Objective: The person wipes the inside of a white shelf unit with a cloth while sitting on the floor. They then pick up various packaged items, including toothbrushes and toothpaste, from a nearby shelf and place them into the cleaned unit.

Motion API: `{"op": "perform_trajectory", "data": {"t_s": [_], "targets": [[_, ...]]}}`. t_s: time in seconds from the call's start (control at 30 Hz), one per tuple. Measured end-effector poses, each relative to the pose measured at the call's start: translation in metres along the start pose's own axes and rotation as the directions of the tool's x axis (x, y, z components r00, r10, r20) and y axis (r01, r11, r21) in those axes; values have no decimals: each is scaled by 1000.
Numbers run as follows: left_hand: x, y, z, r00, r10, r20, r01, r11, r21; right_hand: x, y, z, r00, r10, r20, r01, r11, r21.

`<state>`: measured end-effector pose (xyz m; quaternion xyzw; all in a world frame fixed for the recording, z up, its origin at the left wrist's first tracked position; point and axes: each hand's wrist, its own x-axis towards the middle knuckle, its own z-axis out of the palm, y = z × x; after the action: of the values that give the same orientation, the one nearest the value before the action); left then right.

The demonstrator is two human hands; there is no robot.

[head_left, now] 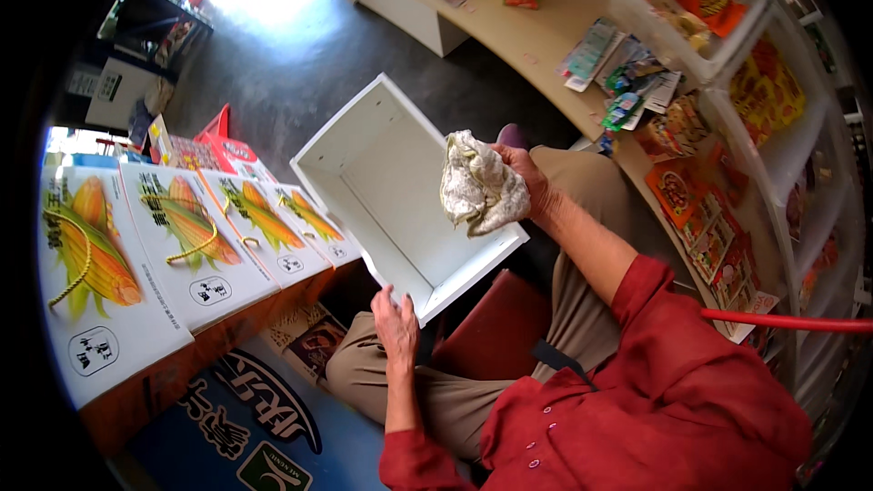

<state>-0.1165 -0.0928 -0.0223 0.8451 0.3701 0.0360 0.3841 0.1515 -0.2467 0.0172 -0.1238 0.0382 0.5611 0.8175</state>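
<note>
A white open-topped drawer [344, 147] is tilted in front of me above my lap, and its bare inside shows. My left hand [396, 323] grips its near lower corner, with the fingers at the edge. In my right hand [531, 180] is a crumpled, soiled whitish cloth [482, 184], raised over the drawer's right side. The fingers close round the cloth from behind and are partly hidden by it.
White cartons with corn pictures [164, 245] and yellow rope handles stand in a row at left. A pale counter [555, 36] on the right bears snack packets [700, 227]. Beside it rise clear plastic bins [718, 59]. A red pole [791, 320] juts in at right.
</note>
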Motion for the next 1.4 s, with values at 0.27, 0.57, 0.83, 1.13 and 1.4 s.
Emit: {"op": "perform_trajectory", "data": {"t_s": [0.27, 0.57, 0.83, 1.13, 1.4], "targets": [[-104, 24, 21, 996, -24, 91, 38, 986, -160, -44, 9, 15, 992, -104, 76, 93, 987, 133], [-101, 48, 68, 979, 181, -89, -169, 977, 133, -56, 0, 20, 969, -59, 239, 28, 991, 131], [-101, 49, 72, 958, 138, 251, -240, 864, 442, -25, -7, -73, 804, -428, -413, 361, 903, -234], [-86, 66, 92, 972, 84, 220, -171, 892, 417, -54, -17, -131, 569, -616, -544, 10, 667, -745], [-84, 52, 83, 971, 112, 210, -179, 926, 333, -75, 27, -92, 530, -746, -404, -569, 41, -821]]}}
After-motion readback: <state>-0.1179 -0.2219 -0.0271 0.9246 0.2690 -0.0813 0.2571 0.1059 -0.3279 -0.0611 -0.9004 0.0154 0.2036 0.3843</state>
